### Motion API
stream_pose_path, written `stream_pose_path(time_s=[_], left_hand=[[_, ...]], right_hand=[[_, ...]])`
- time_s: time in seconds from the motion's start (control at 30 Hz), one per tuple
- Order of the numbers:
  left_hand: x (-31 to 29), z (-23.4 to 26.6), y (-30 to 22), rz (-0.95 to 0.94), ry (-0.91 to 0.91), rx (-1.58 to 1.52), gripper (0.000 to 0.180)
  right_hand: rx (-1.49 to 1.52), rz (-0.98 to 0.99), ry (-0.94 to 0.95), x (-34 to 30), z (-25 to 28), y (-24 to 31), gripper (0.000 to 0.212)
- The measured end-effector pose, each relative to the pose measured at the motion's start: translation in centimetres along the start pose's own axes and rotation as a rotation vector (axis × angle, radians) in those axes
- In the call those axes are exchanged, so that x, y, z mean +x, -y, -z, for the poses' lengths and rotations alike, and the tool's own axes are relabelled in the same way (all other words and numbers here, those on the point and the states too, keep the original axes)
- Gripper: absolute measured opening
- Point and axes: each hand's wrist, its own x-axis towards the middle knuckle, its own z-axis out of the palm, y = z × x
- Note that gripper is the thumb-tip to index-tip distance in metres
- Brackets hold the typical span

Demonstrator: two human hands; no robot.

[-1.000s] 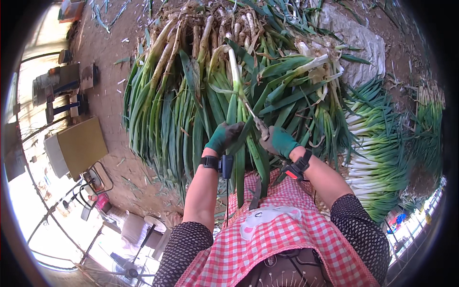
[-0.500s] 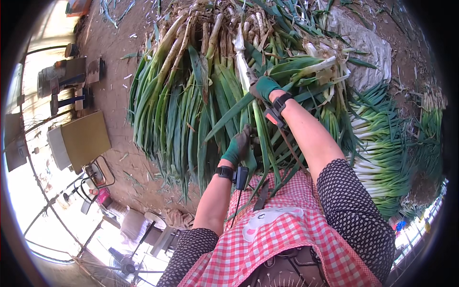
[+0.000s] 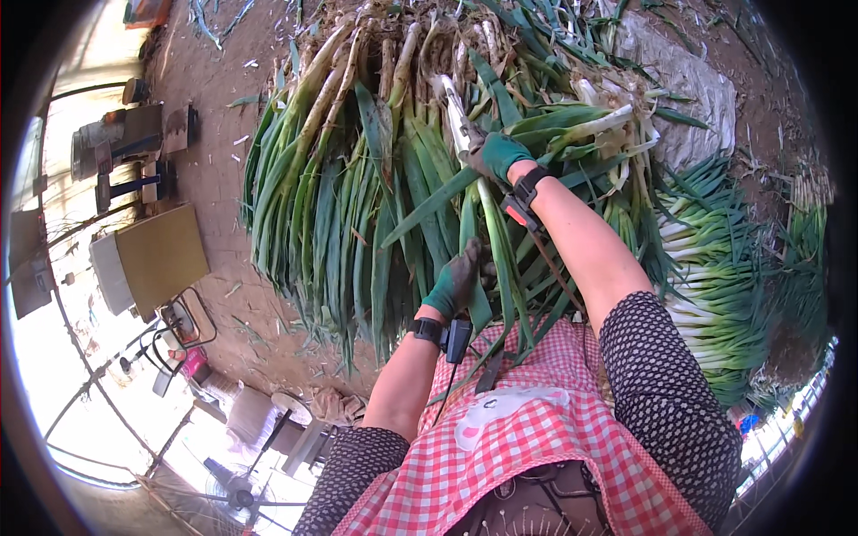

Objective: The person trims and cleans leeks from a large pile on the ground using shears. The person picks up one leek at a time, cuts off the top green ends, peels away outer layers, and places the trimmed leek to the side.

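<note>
Shifted forward within a second, the green-and-grey-gloved right hand (image 3: 494, 154) meets a white-stalked leek (image 3: 456, 113), finger grip unclear; the matching-gloved left hand (image 3: 456, 277) clasps long green leaves (image 3: 468, 220).

Leek pile (image 3: 313, 223), one, with soiled roots (image 3: 393, 31) at its far end. Over the pile: left hand (image 3: 454, 279), gloved, at long leaves (image 3: 481, 308); right hand (image 3: 499, 154), gloved, curled at one pale stalk (image 3: 454, 105), grip partly hidden. Right of the pile: cleaner leeks (image 3: 715, 295). Left of it: tan box (image 3: 165, 259). Near side: checked apron (image 3: 536, 420).
</note>
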Motion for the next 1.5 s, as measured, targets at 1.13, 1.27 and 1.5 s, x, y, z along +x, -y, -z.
stream_pose_path(time_s=[1.13,1.27,1.5], left_hand=[[-2.8,15.8,1.9,-0.204,-1.170,0.428,0.039],[-4.1,31.2,3.1,0.063,-1.321,0.938,0.054],[2.8,43.3,-0.9,0.334,-1.083,1.046,0.102]], right_hand=[[0.209,0.163,0.279,-9.3,0.6,4.8,0.049],[0.042,0.372,0.392,-14.6,3.3,3.4,0.051],[0.009,-0.040,0.337,-23.4,2.7,-10.4,0.061]])
